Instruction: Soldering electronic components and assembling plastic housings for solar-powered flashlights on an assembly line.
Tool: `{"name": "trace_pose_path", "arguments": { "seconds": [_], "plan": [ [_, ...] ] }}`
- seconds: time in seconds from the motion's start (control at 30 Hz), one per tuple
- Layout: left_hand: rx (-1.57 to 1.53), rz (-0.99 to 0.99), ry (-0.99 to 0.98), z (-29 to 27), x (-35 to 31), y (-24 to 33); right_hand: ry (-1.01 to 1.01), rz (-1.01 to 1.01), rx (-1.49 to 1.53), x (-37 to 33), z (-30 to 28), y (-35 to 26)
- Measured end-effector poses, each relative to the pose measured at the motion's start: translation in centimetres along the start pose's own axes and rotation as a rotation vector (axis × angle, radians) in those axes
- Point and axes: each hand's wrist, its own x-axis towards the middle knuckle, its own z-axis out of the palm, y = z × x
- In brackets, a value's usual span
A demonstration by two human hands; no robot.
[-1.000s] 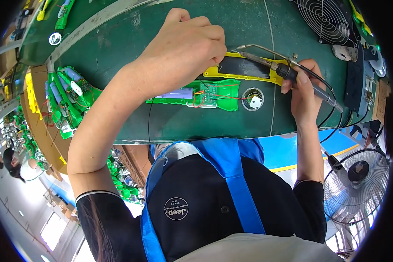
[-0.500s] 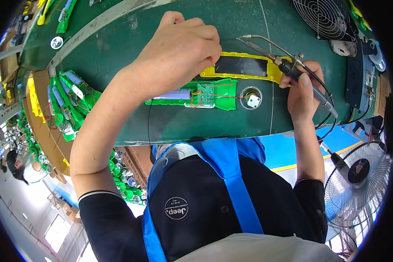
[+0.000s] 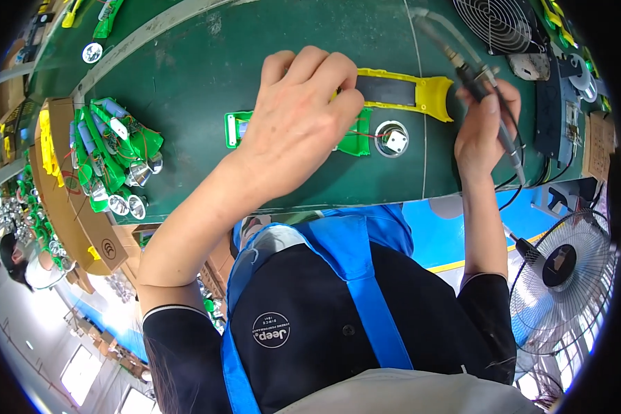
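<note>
My left hand (image 3: 298, 121) is over the green flashlight housing (image 3: 356, 143), fingers curled in and thumb close to them; whatever they pinch is hidden. The hand covers most of the housing's battery and circuit board. Behind it lies a yellow half-shell (image 3: 433, 99) with a dark inner panel, its left end behind the fingers. A round reflector lamp head (image 3: 392, 140) with a white back piece sits just right of the housing, joined by red wire. My right hand (image 3: 483, 134) grips a soldering iron (image 3: 470, 83) with a thin feed tube; its blurred tip points up and left, away from the housing.
Wired green housings (image 3: 110, 155) with reflectors are piled at the left, beside a cardboard box (image 3: 83, 214). A fan grille (image 3: 493, 24), a solder spool (image 3: 584, 81) and a dark device (image 3: 557, 117) stand at the right. Below right is a standing fan (image 3: 560, 268).
My left hand has come nearer and to the right, over the housing's circuit board. The soldering iron's tip has swung up and farther from the yellow half-shell. The view has shifted slightly.
</note>
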Motion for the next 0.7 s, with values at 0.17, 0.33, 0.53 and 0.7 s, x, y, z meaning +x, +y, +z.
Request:
{"name": "trace_pose_path", "arguments": {
  "seconds": [0.17,0.33,0.53,0.7],
  "plan": [
    [-0.07,0.09,0.155,1.7,0.3,2.2,0.078,0.167,0.111,1.3,2.3,0.4],
    [-0.053,-0.076,0.238,2.3,1.6,2.7,-0.02,0.25,0.171,-1.4,4.0,-0.3],
    [-0.01,-0.149,0.073,2.6,1.7,2.2,-0.051,0.323,0.33,-0.2,-0.5,-1.2],
    [-0.003,-0.131,-0.13,1.0,3.2,2.2,-0.287,0.521,0.207,2.8,-5.0,-2.9]
  ]
}}
